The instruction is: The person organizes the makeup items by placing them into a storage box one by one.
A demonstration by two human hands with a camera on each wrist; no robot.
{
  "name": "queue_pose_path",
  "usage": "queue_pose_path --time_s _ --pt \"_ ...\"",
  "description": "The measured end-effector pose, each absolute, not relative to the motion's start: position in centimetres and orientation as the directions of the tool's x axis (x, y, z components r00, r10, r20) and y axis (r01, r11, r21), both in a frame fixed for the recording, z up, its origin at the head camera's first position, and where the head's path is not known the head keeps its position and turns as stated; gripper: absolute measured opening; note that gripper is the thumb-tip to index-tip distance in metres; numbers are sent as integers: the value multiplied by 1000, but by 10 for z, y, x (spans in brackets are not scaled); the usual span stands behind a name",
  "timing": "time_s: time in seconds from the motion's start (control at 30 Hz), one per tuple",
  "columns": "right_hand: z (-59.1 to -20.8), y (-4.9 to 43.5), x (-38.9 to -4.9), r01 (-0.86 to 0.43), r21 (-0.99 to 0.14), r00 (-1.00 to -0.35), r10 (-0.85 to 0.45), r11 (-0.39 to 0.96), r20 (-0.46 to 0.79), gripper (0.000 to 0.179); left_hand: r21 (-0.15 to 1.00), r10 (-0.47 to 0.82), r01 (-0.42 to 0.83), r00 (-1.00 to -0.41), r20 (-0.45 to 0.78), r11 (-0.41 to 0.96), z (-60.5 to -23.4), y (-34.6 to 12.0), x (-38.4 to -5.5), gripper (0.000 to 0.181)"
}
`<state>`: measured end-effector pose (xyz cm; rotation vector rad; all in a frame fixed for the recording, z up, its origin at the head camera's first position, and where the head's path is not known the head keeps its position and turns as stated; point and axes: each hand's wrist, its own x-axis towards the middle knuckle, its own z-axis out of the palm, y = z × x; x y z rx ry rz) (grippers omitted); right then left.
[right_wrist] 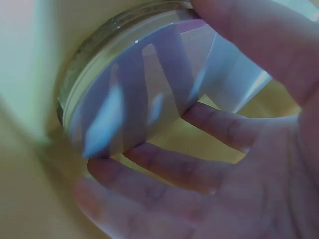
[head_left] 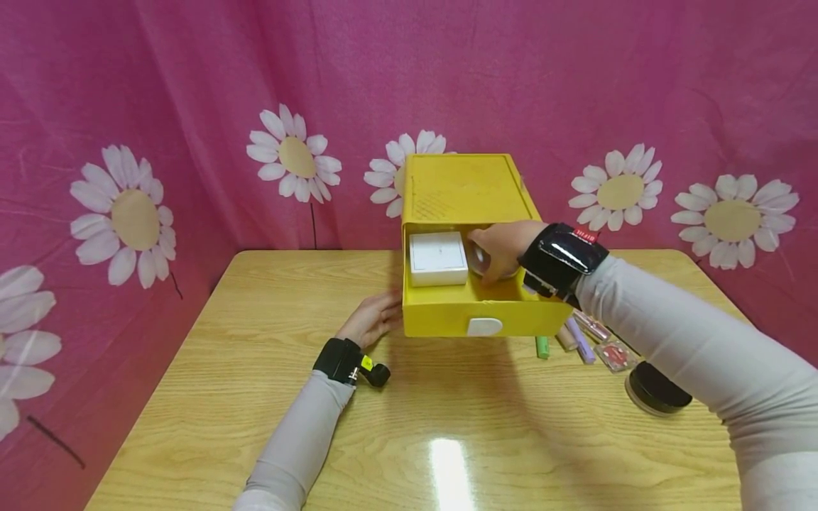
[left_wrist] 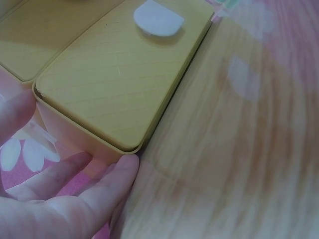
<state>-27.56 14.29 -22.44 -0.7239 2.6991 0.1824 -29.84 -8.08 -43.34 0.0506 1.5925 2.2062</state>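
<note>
A yellow drawer box (head_left: 466,186) stands at the table's back with its upper drawer (head_left: 441,319) pulled out. Inside that drawer my right hand (head_left: 505,245) grips a round mirror-like disc (right_wrist: 134,89), thumb on one edge and fingertips on the opposite edge. Its shiny face reflects the fingers. Beside the disc, on the left, lies a white box (head_left: 438,259). My left hand (head_left: 372,321) touches the left side of the drawer box with extended fingers. In the left wrist view, a closed lower drawer (left_wrist: 109,84) shows a white handle (left_wrist: 158,20).
Right of the drawer box lie a green tube (head_left: 542,347), a purple tube (head_left: 581,342), a beige tube (head_left: 566,338), a pink tube (head_left: 593,326) and a small red compact (head_left: 615,355). Closer in is a black-lidded round jar (head_left: 658,389). A pink flowered curtain (head_left: 358,64) hangs behind.
</note>
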Motion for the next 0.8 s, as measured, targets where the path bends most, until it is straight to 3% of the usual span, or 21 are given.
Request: queue_pose_path --time_s 0.3,0.47,0.8 --pt "-216 145 -273 -505 -90 -784 -500 858 -367 63 911 349 -320 -911 -220 -260 -434 -81 -299 39" --pt "-206 150 -271 -545 -149 -725 -553 825 -409 74 915 354 -312 -911 -212 -256 -435 -83 -299 40" --pt "-180 171 -241 -625 -202 -659 -648 754 -381 67 910 374 -312 -906 -198 -274 -435 -82 -299 41"
